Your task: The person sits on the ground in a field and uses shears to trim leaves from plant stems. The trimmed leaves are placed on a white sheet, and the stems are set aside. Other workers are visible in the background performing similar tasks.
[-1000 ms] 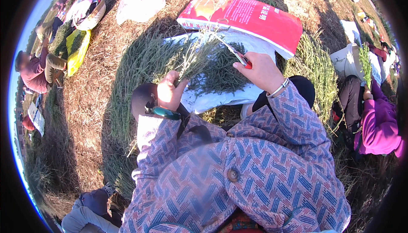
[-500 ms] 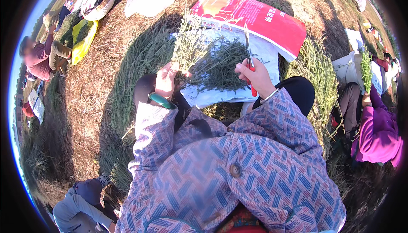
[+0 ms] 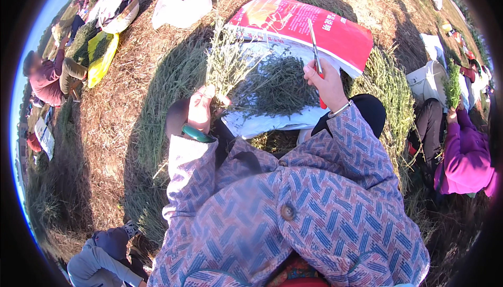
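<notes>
Above the person's lap, the left hand [image 3: 201, 110] has its grip closed around the stems of a bunch of sprigs [image 3: 226, 64], thin, pale green and bushy, standing upright. Right of it, the right hand [image 3: 324, 84] is closed on red-handled scissors [image 3: 316, 56], blades pointing far. Beyond lie a white sheet [image 3: 272, 124] heaped with cut greenery [image 3: 277, 85] and a red sack [image 3: 298, 28].

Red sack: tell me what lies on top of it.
On the red sack lies a white sheet heaped with cut green sprigs. The scissors in the right hand cover part of it.
</notes>
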The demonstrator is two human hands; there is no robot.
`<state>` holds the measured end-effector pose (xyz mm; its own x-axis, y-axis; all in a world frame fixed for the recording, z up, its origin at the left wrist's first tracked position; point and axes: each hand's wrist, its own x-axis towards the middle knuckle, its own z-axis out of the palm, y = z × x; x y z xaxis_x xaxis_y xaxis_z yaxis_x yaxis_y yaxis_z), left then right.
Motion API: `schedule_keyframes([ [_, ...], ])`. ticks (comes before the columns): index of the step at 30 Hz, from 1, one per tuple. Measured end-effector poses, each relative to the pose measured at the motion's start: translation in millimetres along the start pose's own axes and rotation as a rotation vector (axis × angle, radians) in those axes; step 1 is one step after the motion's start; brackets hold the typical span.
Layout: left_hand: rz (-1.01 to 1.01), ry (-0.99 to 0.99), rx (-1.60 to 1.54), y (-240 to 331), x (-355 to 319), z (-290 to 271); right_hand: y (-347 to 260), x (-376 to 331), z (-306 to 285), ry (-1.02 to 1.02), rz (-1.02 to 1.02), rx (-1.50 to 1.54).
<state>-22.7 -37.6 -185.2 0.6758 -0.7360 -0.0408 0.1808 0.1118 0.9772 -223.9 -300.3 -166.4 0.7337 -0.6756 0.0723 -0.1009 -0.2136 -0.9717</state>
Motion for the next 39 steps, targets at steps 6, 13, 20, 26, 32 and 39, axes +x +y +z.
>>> schedule_keyframes([
  [6,0.008,0.020,0.009,-2.6,1.7,0.8,13.8,0.0,4.7,-0.268,0.291,-0.006],
  [13,-0.018,-0.030,0.030,-1.8,1.8,-1.5,1.6,8.4,26.8,-0.439,0.149,-0.076],
  [20,-0.017,-0.048,0.015,-1.4,2.3,-0.2,-10.4,7.2,13.7,-0.432,0.266,-0.201],
  [26,-0.008,-0.044,-0.017,-3.3,3.2,-0.9,10.8,-16.7,9.3,-0.435,0.260,-0.304],
  [32,0.005,-0.043,-0.026,-5.8,3.4,-1.6,0.3,-32.6,20.8,-0.497,0.206,-0.203],
  [39,-0.025,-0.045,-0.024,-0.6,1.0,0.9,-18.7,-26.5,29.9,-0.527,0.303,-0.170],
])
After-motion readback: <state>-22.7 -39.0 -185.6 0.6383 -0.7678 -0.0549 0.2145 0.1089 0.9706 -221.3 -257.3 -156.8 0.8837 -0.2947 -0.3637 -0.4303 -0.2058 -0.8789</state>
